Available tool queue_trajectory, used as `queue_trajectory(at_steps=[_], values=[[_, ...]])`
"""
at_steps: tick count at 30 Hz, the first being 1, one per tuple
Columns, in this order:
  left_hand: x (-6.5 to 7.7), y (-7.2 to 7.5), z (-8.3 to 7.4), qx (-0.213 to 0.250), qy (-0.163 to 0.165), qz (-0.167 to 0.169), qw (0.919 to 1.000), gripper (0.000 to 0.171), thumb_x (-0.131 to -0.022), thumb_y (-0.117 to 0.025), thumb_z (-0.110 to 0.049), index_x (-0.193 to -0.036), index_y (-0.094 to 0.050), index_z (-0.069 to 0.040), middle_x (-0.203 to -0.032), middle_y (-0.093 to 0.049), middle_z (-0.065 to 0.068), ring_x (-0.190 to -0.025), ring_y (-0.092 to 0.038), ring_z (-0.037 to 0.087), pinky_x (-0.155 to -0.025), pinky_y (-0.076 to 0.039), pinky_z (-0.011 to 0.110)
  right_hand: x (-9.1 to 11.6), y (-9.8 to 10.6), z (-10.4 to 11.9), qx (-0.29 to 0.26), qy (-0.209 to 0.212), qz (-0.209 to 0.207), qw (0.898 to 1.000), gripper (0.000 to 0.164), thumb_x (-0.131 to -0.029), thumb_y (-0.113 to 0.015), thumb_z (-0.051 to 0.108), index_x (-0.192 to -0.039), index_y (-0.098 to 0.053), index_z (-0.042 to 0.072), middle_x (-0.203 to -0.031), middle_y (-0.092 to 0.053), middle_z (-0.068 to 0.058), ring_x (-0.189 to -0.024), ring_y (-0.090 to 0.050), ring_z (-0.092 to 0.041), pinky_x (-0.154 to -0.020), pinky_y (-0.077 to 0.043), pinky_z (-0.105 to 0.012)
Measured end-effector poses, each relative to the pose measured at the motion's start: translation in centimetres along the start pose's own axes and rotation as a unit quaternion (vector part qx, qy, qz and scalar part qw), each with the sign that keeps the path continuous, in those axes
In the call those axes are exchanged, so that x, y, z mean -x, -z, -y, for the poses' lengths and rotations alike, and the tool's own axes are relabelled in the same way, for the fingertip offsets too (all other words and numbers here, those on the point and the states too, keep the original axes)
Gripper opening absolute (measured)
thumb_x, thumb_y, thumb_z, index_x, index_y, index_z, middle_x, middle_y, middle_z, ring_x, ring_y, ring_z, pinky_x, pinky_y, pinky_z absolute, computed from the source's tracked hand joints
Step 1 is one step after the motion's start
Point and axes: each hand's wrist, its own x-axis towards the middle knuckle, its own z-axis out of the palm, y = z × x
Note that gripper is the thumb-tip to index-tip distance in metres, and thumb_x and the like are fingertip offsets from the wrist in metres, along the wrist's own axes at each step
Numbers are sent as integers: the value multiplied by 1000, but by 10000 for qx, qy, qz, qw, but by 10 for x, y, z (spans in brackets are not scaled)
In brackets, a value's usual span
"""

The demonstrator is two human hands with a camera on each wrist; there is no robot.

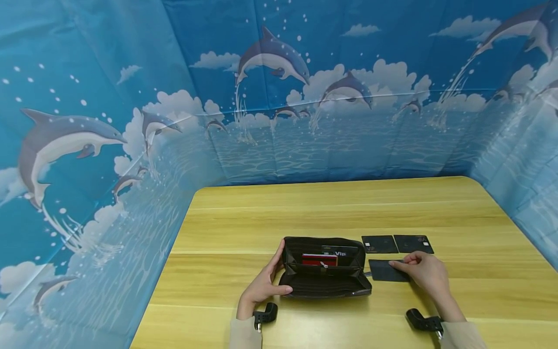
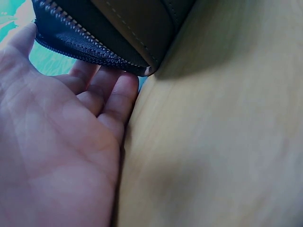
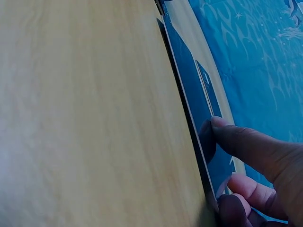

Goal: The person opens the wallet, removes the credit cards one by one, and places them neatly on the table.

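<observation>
A black zip-around wallet (image 1: 324, 286) lies unzipped and spread wide on the table. In its card slots are a red card (image 1: 319, 260) and a dark card marked "Vip" (image 1: 340, 253). My left hand (image 1: 265, 285) grips the wallet's left end, thumb on the near corner and fingers at the far side; the left wrist view shows fingers against the zipper edge (image 2: 97, 49). To the wallet's right, my right hand (image 1: 429, 275) pinches a plain dark card (image 1: 383, 271) near its right end. In the right wrist view, thumb and fingers meet at this card (image 3: 182, 75).
Beyond the pinched card, two black cards lie side by side on the table: one marked VIP (image 1: 379, 244) and another (image 1: 411, 243) to its right. A wood-grain table (image 1: 261, 211) carries everything. Dolphin-print curtains (image 1: 279, 140) surround its back and sides.
</observation>
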Motion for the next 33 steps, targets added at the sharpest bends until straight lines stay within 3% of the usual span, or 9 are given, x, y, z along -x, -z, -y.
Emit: queue_trajectory(at_steps=[17,25,33], values=[[1,0,2,-3,1,-21,10000,103,-84,-74,-12,-153,2,-9,-157,2,9,-139,-14,38,-110,-22,38,2,3,6,-18,31,212,9998,48,-73,-79,47,-78,-60,3,-65,-52,-1,-58,-45,-18,-53,-33,-30],[0,-1,2,78,9,1,10000,102,-84,-73,-13,-153,3,-10,-157,2,10,-139,-17,34,-110,-22,36,1,8,4,-182,-37,391,9991,46,-78,-76,45,-80,-61,1,-67,-54,-1,-59,-45,-17,-56,-34,-31],[0,0,2,24,-15,-13,10000,102,-85,-73,-14,-153,3,-9,-157,0,12,-137,-21,34,-109,-23,37,0,6,6,-78,-3,187,9998,51,-84,-66,52,-80,-63,2,-67,-55,-2,-59,-46,-17,-54,-34,-30]])
